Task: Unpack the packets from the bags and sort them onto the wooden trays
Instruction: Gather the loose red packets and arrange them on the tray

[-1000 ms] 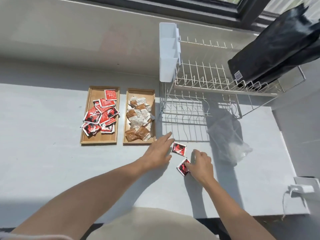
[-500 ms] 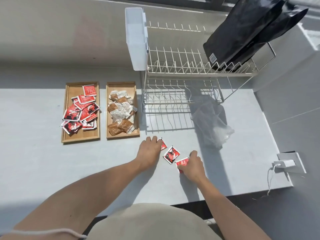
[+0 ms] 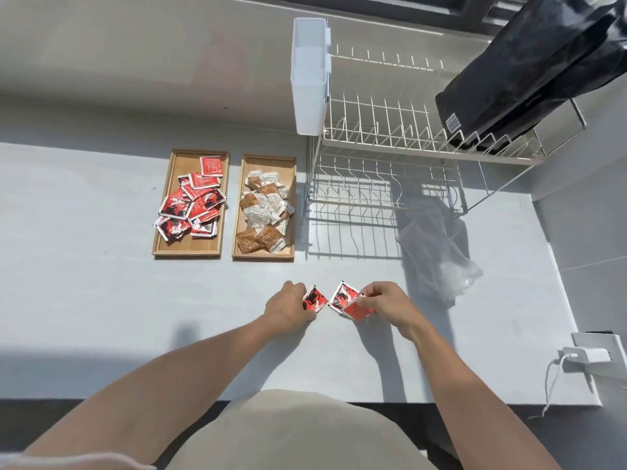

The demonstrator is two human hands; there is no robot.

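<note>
Bare forearms, beige garment

The place looks like a home kitchen. A two-tier white wire dish rack with a white plastic cutlery holder hung on its left end stands at the back of a pale grey bench, against a plain wall under a dark window frame. At the bench's right edge, a white plug with a cord sits in a wall socket.
</note>
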